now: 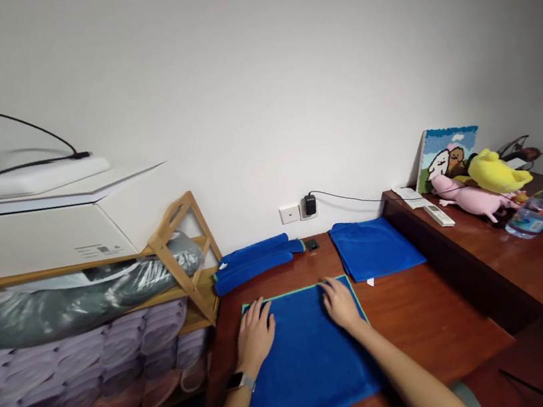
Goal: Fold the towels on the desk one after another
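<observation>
A wooden desk (419, 317) against a pale wall (245, 86): in front of the charger (311, 205), my open left hand (256, 333) and open, loosely curved right hand (340, 304) rest on a spread blue cloth (310, 370); blue bundles (254, 263) lie left of the charger, a folded cloth (376, 249) right, pink plush (476, 199) farther right.

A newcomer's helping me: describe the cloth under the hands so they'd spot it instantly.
Find the reddish-brown table. On its near part, a green-edged blue cloth lies spread under the left hand and right hand. Unlike the narrow bundles and folded cloth behind, it has hands on it.
</observation>
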`<move>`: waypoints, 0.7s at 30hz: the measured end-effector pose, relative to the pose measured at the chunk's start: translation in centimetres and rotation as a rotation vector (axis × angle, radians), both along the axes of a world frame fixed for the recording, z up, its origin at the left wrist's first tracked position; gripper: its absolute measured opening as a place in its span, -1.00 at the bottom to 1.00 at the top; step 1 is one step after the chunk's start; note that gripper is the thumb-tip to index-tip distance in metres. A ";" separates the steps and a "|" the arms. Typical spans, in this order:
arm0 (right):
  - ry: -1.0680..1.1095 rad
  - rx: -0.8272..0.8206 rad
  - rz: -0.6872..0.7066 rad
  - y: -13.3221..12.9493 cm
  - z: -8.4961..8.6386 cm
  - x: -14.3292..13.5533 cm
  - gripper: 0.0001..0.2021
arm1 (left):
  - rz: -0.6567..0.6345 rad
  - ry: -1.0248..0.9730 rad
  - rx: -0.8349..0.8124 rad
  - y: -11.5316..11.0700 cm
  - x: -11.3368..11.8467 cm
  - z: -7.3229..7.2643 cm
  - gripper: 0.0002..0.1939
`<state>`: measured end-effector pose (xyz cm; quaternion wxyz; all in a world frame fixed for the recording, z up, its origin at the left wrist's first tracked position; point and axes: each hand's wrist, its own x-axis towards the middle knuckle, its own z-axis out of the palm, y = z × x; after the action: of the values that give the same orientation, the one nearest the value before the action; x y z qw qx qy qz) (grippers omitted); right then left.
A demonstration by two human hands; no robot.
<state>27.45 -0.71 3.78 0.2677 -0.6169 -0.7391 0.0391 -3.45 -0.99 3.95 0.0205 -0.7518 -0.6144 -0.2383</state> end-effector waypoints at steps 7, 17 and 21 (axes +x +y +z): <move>-0.152 -0.221 -0.032 -3.3 -1.1 0.2 -0.40 | 0.067 0.173 -0.110 -2.6 -1.4 -4.2 -0.37; -0.124 -0.141 0.196 -2.6 1.4 -5.6 -0.43 | -0.188 0.172 -0.057 -1.5 6.3 -2.0 -0.44; -0.132 -0.239 0.104 -1.3 0.4 -3.1 -0.40 | -0.078 0.163 -0.116 -0.5 4.9 -3.0 -0.37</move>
<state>24.38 -1.96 4.22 0.1409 -0.6063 -0.7762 0.1000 1.49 -1.47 0.93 0.0176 -0.7919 -0.5939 -0.1410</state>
